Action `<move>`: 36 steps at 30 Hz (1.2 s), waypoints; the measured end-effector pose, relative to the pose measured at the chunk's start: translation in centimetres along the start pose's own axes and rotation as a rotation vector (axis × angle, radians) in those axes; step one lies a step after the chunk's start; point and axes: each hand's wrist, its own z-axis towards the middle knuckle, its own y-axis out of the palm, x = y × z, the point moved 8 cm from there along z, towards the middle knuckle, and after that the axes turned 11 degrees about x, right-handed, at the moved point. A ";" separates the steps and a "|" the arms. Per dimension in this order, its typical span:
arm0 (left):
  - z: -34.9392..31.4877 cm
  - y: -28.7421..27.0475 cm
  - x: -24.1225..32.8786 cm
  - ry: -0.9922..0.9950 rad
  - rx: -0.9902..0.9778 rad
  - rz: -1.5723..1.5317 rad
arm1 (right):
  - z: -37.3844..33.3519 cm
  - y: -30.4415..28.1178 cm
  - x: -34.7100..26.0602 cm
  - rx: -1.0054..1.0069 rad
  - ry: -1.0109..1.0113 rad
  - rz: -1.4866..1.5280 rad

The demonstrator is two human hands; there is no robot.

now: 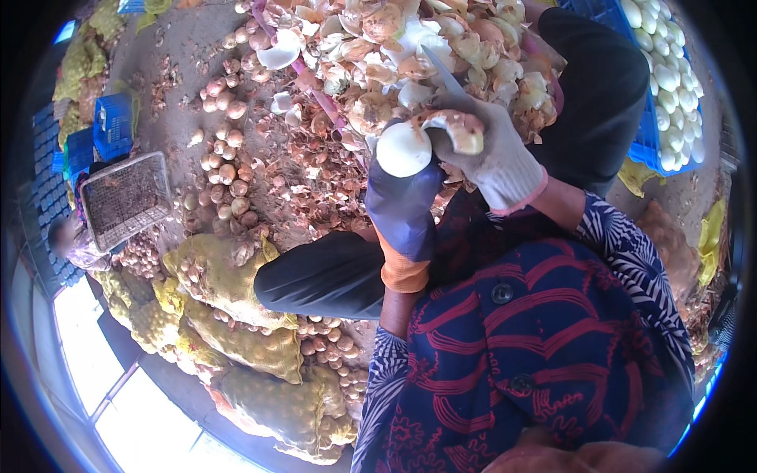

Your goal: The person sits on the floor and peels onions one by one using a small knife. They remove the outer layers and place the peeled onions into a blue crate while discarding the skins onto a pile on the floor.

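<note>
A peeled white onion (404, 150) sits in the grip of my left hand (404, 197), which wears a blue glove with an orange cuff. Close beside it, my right hand (498, 154) in a pale knitted glove is closed on a knife (444, 69), whose blade points up and away from me. A curved piece of brown onion skin (457, 130) hangs at the right hand's fingers, next to the onion. Just beyond both hands lies a big heap of onion skins (378, 75). The knife's handle is hidden in the glove.
Unpeeled onions (225, 169) lie on the floor to the left, with yellow net sacks (236, 276) of onions nearer. A blue crate (643, 146) of peeled onions stands at right. Far left, another person (79, 240) is beside a grey crate (126, 201) and blue crates (113, 126).
</note>
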 end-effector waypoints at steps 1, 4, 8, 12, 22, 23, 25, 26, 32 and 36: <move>0.3 0.0 0.2 0.020 -0.001 0.039 | -0.2 -0.4 -0.1 0.024 -0.063 0.008; -0.7 1.1 1.0 -0.095 -0.068 -0.263 | -0.4 -1.3 -2.6 0.062 -0.352 -0.136; -1.0 0.9 1.2 0.220 -0.103 0.331 | -0.8 -1.3 -0.2 0.019 0.137 0.194; -1.6 -1.1 -0.5 0.393 -0.086 0.602 | 0.1 -1.9 -4.4 0.036 -0.348 -0.099; -0.6 1.4 -2.5 -0.549 -0.157 -0.866 | 9.8 -5.5 -11.7 0.135 -0.670 -0.704; -0.4 1.5 -2.4 -0.561 -0.088 -0.857 | 11.4 -5.7 -11.0 0.054 -0.627 -0.806; -0.5 0.7 -2.3 -0.545 0.000 -0.866 | 12.8 -2.4 -7.5 -0.153 -0.570 -0.904; -0.3 0.3 -2.1 -0.515 0.011 -0.875 | 12.3 -1.7 -6.2 -0.274 -0.524 -0.862; 0.7 0.5 -0.3 -0.505 -0.108 -1.046 | 9.2 -4.0 -7.9 -0.386 0.147 0.448; 0.7 2.4 0.9 -0.470 -0.157 -0.945 | 4.1 -5.1 -13.5 -0.101 -0.513 -0.661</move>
